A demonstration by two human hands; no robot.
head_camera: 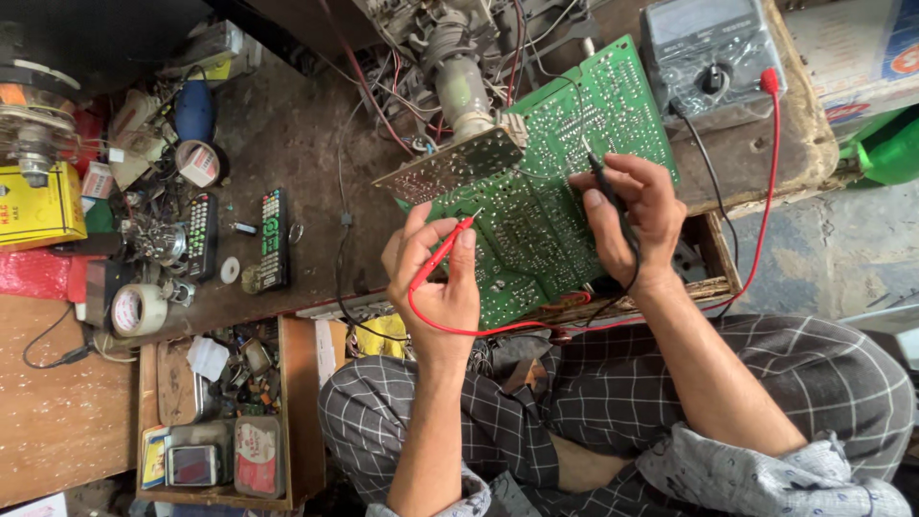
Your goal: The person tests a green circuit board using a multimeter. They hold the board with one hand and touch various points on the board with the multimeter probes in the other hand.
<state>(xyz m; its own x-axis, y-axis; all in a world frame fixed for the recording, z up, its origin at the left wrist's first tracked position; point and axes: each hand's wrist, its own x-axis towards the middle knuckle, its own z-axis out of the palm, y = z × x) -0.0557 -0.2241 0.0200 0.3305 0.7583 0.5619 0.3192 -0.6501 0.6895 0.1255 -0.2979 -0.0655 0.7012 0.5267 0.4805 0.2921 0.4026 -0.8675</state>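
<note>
Checked trouser legs (613, 402) fill the bottom of the view, just below the green circuit board (546, 191), and both forearms rise from them toward it. Fingers of the left hand (436, 273) are pinched together round the red probe (448, 251), thumb and forefinger closed on its shaft, its tip resting on the board's lower left solder side. Those of the right hand (637, 215) are clamped the same way on the black probe (605, 184), whose point touches the board right of centre. Judging from this, good readings want each tip held steady on a single solder pad, near upright, without bridging neighbouring joints. Red and black leads run from the board's lower edge up to the grey multimeter (713, 53) at its upper right corner. Left of the board lie two remote controls (237, 239) and a tape roll (137, 309).
</note>
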